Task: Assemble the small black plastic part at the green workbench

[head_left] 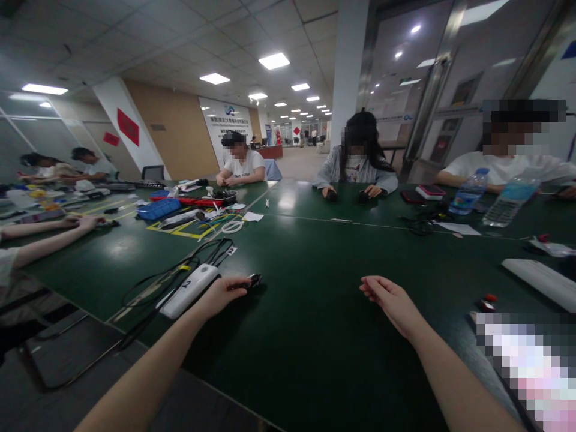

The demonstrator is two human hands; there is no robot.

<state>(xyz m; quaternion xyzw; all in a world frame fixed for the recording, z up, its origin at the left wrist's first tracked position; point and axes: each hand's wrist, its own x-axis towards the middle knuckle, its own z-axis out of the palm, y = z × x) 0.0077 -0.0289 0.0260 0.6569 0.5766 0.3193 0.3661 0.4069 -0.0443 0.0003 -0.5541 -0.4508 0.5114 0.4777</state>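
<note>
My left hand (227,293) is closed, thumb and fingers pinching a small black object with silvery parts (255,279) at the table's surface; its exact kind is too small to tell. Close beside that hand lies a white power bank-like box (191,291) marked "2", with black cables (180,264) around its far end. Across a stretch of dark green tabletop (310,336), my right hand (389,297) hovers or rests with its thumb against curled fingers. Whatever may be between those fingers is hidden.
A blue tray (158,209), tools and a coil of white cable (232,227) lie at the far left. Water bottles (508,201) stand at right, near a white box (540,282) and a blurred-out screen (522,366). Several people sit around the table.
</note>
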